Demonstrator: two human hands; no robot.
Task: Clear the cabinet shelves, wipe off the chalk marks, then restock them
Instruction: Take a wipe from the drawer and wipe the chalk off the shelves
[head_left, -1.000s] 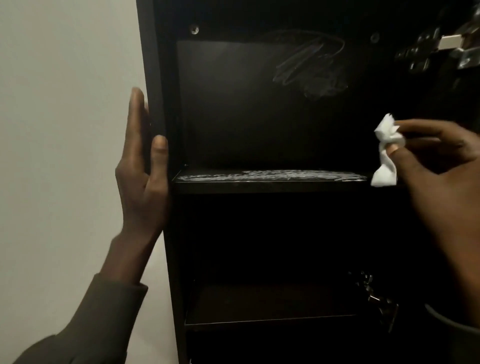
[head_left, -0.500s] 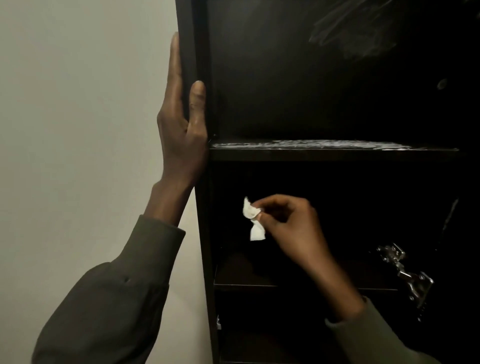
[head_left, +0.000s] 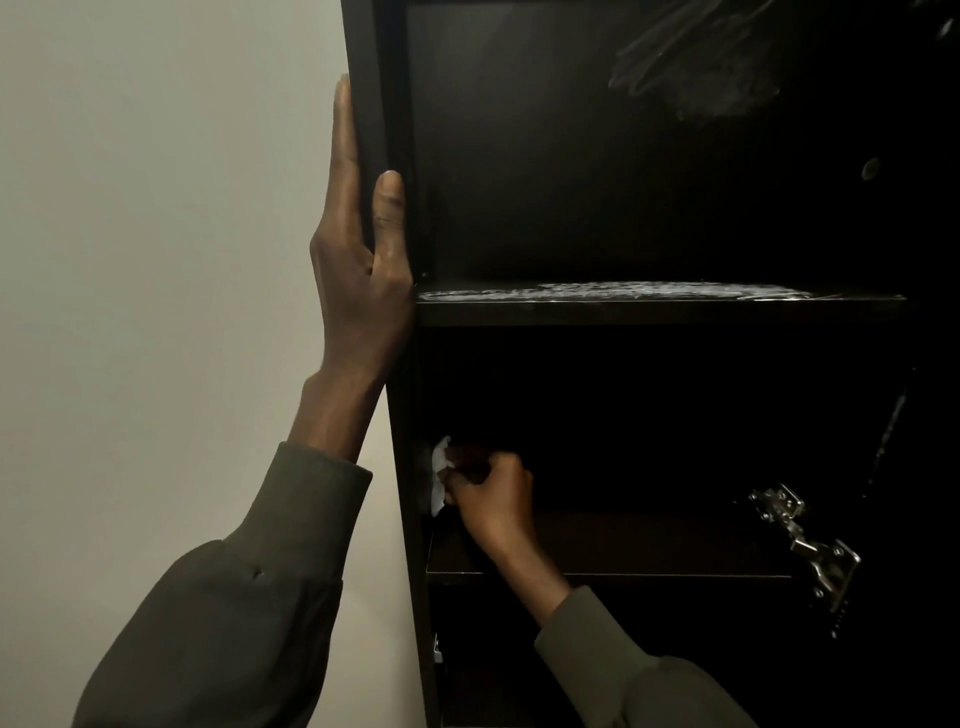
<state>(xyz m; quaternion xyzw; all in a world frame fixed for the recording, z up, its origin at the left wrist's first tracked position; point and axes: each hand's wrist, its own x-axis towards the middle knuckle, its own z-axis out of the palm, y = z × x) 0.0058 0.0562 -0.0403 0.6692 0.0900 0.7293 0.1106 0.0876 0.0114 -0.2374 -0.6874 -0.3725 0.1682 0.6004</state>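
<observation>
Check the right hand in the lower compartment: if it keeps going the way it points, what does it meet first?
The right hand points left, holding a crumpled white tissue ahead of its fingers. First in line is the dark cabinet's left inner side wall; the tissue looks at or nearly against it, though depth is unclear in the shadow.

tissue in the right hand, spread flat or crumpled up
Crumpled: the tissue is a small bunched wad pinched in the right hand, against the cabinet's left inner wall.
</observation>
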